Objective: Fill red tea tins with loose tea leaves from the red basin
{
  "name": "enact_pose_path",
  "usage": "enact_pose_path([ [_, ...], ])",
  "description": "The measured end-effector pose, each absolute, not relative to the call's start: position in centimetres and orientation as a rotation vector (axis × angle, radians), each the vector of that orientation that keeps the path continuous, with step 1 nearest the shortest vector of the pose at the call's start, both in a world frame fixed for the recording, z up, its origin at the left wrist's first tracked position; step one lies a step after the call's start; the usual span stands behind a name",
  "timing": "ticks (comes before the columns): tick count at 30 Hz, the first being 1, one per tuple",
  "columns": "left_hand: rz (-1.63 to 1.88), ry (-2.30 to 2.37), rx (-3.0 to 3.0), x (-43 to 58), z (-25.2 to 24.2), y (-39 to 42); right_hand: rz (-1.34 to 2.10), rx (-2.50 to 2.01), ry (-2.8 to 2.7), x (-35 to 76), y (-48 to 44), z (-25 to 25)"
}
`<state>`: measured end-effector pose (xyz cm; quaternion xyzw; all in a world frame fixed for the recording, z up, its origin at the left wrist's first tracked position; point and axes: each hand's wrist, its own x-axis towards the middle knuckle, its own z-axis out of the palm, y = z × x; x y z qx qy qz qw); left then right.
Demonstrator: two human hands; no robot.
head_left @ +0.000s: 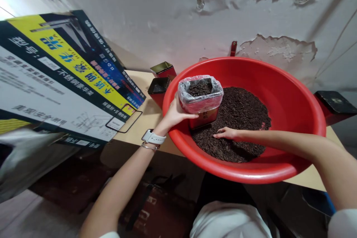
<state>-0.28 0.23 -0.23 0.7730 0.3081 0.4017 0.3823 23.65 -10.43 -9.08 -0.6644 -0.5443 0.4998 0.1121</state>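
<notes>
My left hand (176, 113) grips a red tin (201, 100) lined with a clear plastic bag and filled with dark loose tea, standing inside a big red basin (292, 93). A white watch sits on that wrist. My right hand (227, 133) rests palm down on the heap of dark tea leaves (240, 119) in the basin, fingers curled into the leaves just in front of the tin.
The basin sits on a pale wooden table (139, 119). Two more open red tins (161, 81) stand left of it, a dark-lidded red box (334, 106) on the right. A large printed cardboard box (61, 78) leans at left. A peeling wall is behind.
</notes>
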Motion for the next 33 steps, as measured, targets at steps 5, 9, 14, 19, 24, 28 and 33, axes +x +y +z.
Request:
enact_pose_path([
  [5, 0.998, 0.804, 2.028, -0.4, -0.2, 0.2, 1.455, -2.045, -1.498, 25.2, -10.8, -8.8],
  [9, 1.013, 0.790, 2.051, -0.4, -0.3, 0.3, 1.445, -2.105, -1.395, 27.3, -11.2, -7.2],
  [14, 1.017, 0.800, 2.059, -0.3, -0.1, 0.2, 1.381, -2.095, -1.472, 28.4, -11.8, -5.9],
  [19, 0.996, 0.807, 2.065, -0.4, -0.2, 0.3, 1.338, -2.161, -1.520, 28.1, -12.3, -5.9],
  [24, 0.984, 0.773, 2.068, -0.3, -0.5, 0.7, 1.224, -2.118, -1.508, 29.6, -10.4, -1.7],
  [28, 0.949, 0.748, 2.077, -0.3, -0.5, 0.7, 1.009, -1.925, -1.634, 29.5, -6.5, 6.6],
  [33, 0.967, 0.728, 2.068, -0.3, -0.7, 0.6, 0.893, -1.642, -2.007, 24.3, -2.5, 13.3],
])
